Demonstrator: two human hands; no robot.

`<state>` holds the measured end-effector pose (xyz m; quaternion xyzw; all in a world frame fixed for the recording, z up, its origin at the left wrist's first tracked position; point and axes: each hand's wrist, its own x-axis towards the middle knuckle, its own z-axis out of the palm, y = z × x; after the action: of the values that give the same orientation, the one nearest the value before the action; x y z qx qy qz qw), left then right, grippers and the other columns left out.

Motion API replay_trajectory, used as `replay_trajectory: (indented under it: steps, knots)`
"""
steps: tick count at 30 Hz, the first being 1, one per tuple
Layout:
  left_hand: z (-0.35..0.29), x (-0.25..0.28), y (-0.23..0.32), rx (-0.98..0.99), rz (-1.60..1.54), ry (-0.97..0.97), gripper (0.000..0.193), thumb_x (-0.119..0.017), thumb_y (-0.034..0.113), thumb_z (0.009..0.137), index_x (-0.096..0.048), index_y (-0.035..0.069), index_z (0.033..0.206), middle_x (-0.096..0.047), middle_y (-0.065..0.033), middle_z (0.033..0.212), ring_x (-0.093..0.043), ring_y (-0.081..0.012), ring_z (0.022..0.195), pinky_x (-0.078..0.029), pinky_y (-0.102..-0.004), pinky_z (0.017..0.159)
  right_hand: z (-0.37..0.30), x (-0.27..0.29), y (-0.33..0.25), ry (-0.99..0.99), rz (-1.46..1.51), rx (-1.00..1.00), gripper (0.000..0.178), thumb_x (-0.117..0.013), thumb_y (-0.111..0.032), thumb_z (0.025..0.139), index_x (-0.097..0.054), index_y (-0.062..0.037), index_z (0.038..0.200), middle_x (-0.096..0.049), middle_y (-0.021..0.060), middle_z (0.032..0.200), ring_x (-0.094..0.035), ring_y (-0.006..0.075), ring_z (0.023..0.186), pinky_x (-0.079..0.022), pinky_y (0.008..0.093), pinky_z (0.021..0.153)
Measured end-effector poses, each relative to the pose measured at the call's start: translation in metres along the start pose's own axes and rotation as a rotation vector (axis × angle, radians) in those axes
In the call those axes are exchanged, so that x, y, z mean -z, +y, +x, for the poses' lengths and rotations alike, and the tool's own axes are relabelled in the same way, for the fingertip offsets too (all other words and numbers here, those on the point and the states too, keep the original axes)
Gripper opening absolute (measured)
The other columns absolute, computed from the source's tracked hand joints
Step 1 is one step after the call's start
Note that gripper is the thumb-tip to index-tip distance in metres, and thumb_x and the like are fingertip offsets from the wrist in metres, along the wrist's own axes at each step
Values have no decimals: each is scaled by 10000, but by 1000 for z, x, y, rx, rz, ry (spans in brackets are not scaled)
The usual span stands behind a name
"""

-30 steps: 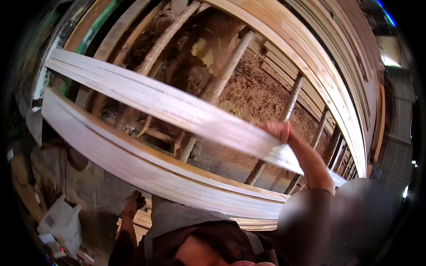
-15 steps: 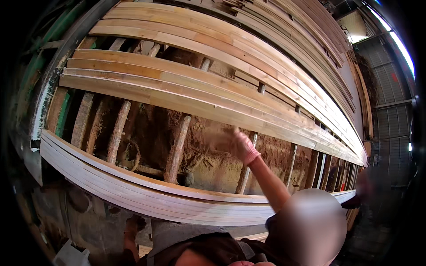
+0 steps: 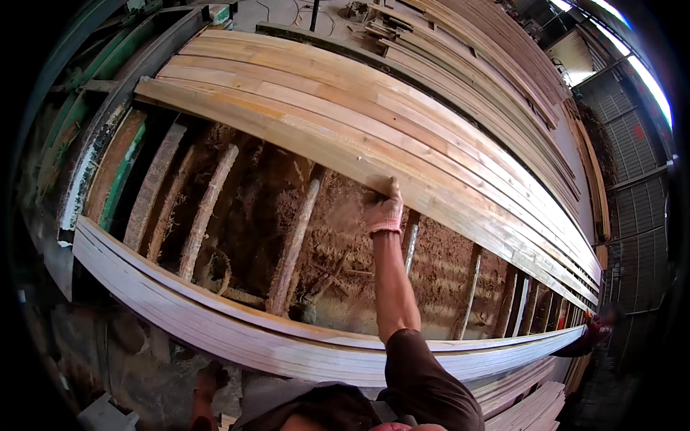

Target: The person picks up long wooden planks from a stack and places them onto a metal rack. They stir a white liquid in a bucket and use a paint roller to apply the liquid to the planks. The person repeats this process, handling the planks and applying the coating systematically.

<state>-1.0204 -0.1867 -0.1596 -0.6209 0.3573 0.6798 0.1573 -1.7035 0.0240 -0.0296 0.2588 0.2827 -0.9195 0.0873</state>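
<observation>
My right hand, in a pale glove with a pink cuff, reaches out to the near edge of a long wooden board. Its thumb lies over the edge; the other fingers look curled against the board's side and are partly smeared. That board lies against several more long boards, side by side. Low at the left, my left hand hangs in shadow beside my body, near a stack of long pale-edged boards. Its fingers are too dark to make out.
Crosswise bars span a gap, with brown dust and shavings below. A metal frame with green paint stands left. Further timber piles lie beyond. At the far right a co-worker's dark red hand is at the boards' end.
The nearer group of boards has moved away from me and closed up against the farther group. My right hand has gone from above the gap to the near board's edge.
</observation>
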Motion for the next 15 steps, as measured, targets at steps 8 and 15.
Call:
replay_trajectory:
  steps: [8, 15]
  knots:
    - [2, -27, 15, 8, 15, -13, 336, -597, 444, 995, -657, 117, 1041, -650, -46, 815, -668, -208, 715, -535, -332, 626, -52, 85, -1, -111, -192, -177, 268, -651, -355, 989, -682, -97, 1056, -713, 84, 1007, -686, 253, 869, -521, 303, 575]
    - [17, -10, -8, -23, -103, -9, 389, -642, 448, 968, -672, 88, 1114, -706, -79, 874, -706, -220, 734, -570, -365, 630, -129, 81, -4, 63, -265, -213, 268, -611, -325, 1022, -647, -72, 1105, -715, 93, 937, -672, 224, 784, -528, 311, 619]
